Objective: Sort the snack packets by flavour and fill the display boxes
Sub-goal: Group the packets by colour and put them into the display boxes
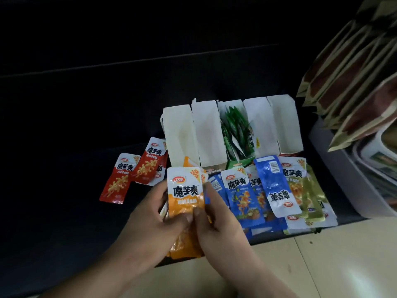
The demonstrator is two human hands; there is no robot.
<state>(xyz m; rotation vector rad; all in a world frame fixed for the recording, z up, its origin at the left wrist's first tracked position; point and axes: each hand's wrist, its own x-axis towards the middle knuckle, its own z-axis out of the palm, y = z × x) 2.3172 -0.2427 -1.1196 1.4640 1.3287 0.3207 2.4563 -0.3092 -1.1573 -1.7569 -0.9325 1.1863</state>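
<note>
Orange packets [185,196], stacked, are held by left grip [150,218] and right grip [217,224], both closed round them. Gathering one flavour, I judge; next, slot them upright into the leftmost display box [178,134] at twelve o'clock.

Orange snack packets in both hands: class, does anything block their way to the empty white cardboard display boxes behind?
Nothing visible does. The left hand and right hand grip the orange snack packets, and the two empty white cardboard display boxes stand open just beyond them.
</note>
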